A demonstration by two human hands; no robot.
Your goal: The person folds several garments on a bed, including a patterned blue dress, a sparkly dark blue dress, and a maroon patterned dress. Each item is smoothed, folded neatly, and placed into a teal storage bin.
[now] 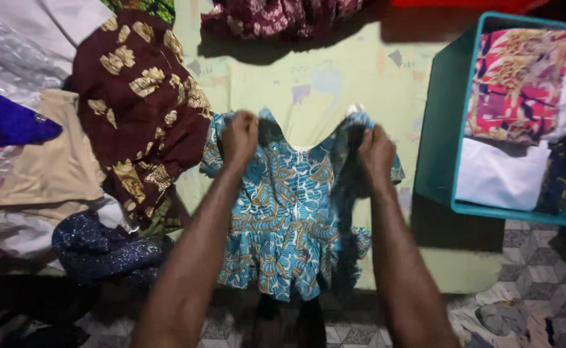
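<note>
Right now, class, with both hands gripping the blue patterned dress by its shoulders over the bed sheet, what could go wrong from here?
1. The left hand and right hand pinch the blue patterned dress only at its shoulders; its hem hangs past the pale green sheet and might brush the tiled floor.
2. The brown gold-printed garment lies close beside it, so the two may tangle.

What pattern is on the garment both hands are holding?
The dress has a blue, white and brown leaf-like print, clearest in the head view.
</note>
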